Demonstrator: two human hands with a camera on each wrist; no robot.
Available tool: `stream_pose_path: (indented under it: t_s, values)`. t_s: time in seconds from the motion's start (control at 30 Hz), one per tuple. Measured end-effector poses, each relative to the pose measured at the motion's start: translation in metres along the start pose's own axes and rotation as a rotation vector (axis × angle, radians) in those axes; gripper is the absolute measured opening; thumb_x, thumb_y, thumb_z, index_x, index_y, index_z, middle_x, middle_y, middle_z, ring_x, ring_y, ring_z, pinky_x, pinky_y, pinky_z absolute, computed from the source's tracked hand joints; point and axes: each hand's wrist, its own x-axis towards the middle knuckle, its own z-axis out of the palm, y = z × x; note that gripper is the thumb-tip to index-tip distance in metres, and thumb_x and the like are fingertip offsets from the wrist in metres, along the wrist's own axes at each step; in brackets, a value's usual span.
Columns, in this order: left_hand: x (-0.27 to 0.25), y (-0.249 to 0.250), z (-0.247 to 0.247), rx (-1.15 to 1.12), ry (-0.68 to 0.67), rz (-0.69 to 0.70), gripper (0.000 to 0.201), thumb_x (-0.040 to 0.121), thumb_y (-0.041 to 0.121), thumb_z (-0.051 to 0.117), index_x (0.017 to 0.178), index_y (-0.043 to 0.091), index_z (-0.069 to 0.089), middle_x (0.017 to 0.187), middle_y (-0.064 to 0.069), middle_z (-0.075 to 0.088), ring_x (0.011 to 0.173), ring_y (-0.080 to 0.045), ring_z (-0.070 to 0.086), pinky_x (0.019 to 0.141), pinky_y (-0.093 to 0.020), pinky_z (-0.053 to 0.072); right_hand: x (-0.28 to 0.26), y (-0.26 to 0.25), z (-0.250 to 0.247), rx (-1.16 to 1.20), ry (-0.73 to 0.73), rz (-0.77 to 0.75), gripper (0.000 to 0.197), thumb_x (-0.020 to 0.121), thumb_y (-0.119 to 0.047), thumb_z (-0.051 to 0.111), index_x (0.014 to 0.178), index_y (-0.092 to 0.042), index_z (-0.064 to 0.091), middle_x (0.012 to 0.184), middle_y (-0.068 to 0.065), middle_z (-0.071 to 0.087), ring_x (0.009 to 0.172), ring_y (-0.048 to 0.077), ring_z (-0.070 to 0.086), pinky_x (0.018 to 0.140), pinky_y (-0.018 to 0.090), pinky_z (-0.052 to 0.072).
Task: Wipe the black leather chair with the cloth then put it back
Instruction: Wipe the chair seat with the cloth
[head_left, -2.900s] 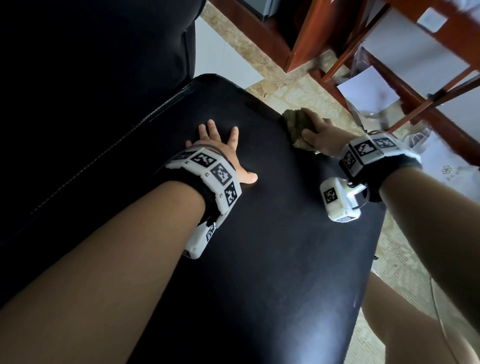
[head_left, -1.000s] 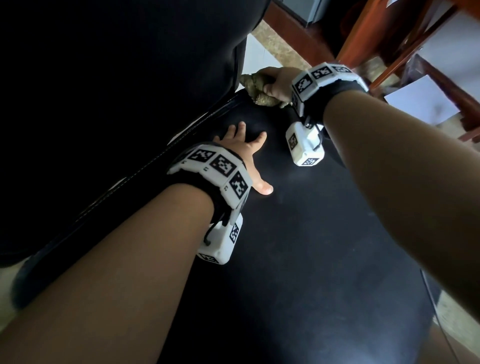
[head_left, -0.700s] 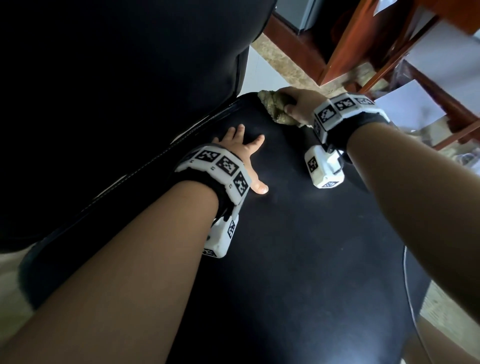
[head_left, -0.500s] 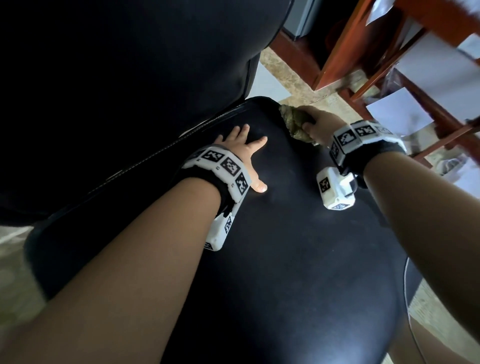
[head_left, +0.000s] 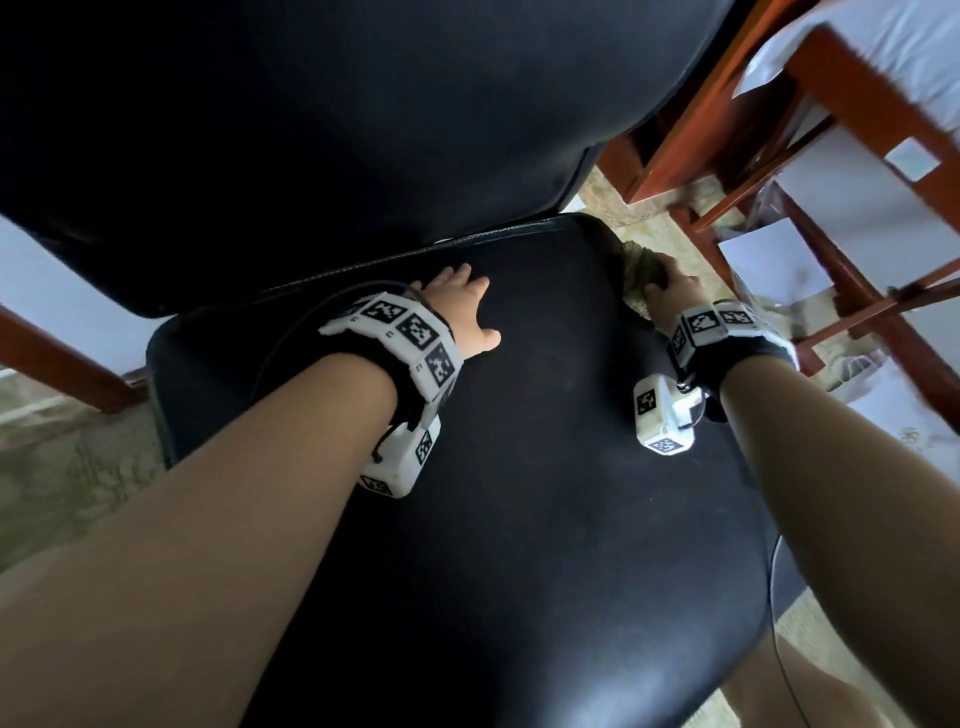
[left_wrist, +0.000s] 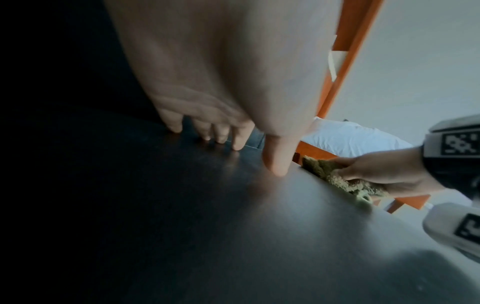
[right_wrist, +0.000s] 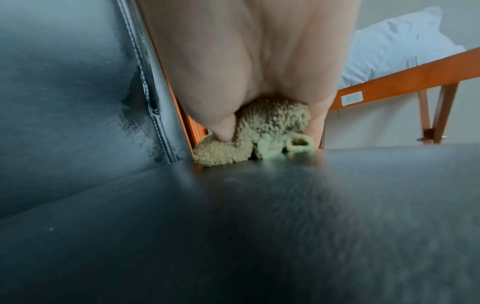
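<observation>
The black leather chair (head_left: 545, 493) fills the head view, its seat below and its backrest (head_left: 311, 114) above. My right hand (head_left: 670, 291) grips a bunched olive-green cloth (head_left: 636, 270) against the seat's far right edge, near the back corner. The right wrist view shows the cloth (right_wrist: 259, 131) pressed onto the seat beside the backrest seam (right_wrist: 153, 102). My left hand (head_left: 462, 306) rests flat on the seat near the backrest, fingers spread. In the left wrist view its fingertips (left_wrist: 239, 144) touch the leather, and the cloth (left_wrist: 335, 176) lies to the right.
Red-brown wooden furniture legs and rails (head_left: 727, 156) stand close to the chair's right side, with white sheets (head_left: 769, 260) among them. A pale tiled floor (head_left: 67, 457) shows at the left. A thin cable (head_left: 774, 597) hangs by the seat's right edge.
My right hand has drawn the cloth from the back corner by the backrest forward along the seat's right edge. The left hand has stayed flat in place. The head view has tilted up.
</observation>
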Motion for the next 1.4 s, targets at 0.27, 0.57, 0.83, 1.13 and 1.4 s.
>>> stream_pose_path:
  t_s: [0.27, 0.57, 0.83, 1.13, 1.4]
  values:
    - [0.004, -0.001, 0.012, 0.094, -0.062, -0.029, 0.094, 0.085, 0.055, 0.053, 0.150, 0.017, -0.002, 0.157, -0.004, -0.011, 0.145, -0.022, -0.010, 0.116, -0.046, 0.004, -0.006, -0.015, 0.001, 0.175, 0.035, 0.080, 0.057, 0.092, -0.034, 0.046, 0.145, -0.031, 0.025, 0.142, 0.018, 0.031, 0.121, 0.037, 0.044, 0.098, 0.036, 0.037]
    - [0.005, -0.003, 0.011, 0.099, -0.096, -0.012, 0.094, 0.085, 0.055, 0.052, 0.150, 0.016, -0.005, 0.157, -0.005, -0.014, 0.144, -0.021, -0.012, 0.117, -0.046, 0.002, 0.011, -0.067, 0.011, 0.289, 0.010, -0.017, 0.071, 0.084, -0.045, 0.059, 0.144, -0.035, 0.021, 0.152, 0.009, 0.009, 0.132, 0.035, 0.031, 0.108, 0.039, 0.030]
    - [0.002, -0.002, 0.008, 0.096, -0.106, -0.001, 0.092, 0.087, 0.054, 0.050, 0.150, 0.017, -0.007, 0.157, -0.002, -0.016, 0.144, -0.020, -0.013, 0.115, -0.043, 0.002, 0.028, -0.073, 0.002, 0.119, -0.096, -0.198, 0.073, 0.080, -0.039, 0.068, 0.142, -0.032, 0.031, 0.146, 0.006, 0.024, 0.132, 0.030, 0.032, 0.108, 0.033, 0.030]
    - [0.000, 0.003, 0.006, 0.124, -0.132, -0.025, 0.092, 0.088, 0.054, 0.050, 0.150, 0.016, -0.007, 0.157, -0.003, -0.016, 0.144, -0.020, -0.012, 0.115, -0.045, 0.004, 0.004, -0.106, 0.007, 0.015, -0.152, -0.277, 0.055, 0.077, -0.047, 0.046, 0.132, -0.044, 0.042, 0.140, 0.001, 0.037, 0.132, 0.034, 0.031, 0.111, 0.042, 0.026]
    - [-0.002, 0.001, 0.007, 0.132, -0.131, -0.026, 0.092, 0.087, 0.055, 0.048, 0.150, 0.017, -0.007, 0.156, -0.003, -0.017, 0.144, -0.020, -0.014, 0.117, -0.045, 0.002, -0.001, -0.103, 0.018, -0.214, -0.106, -0.491, 0.048, 0.096, -0.026, 0.041, 0.142, -0.034, 0.029, 0.144, 0.009, 0.029, 0.127, 0.040, 0.029, 0.107, 0.038, 0.022]
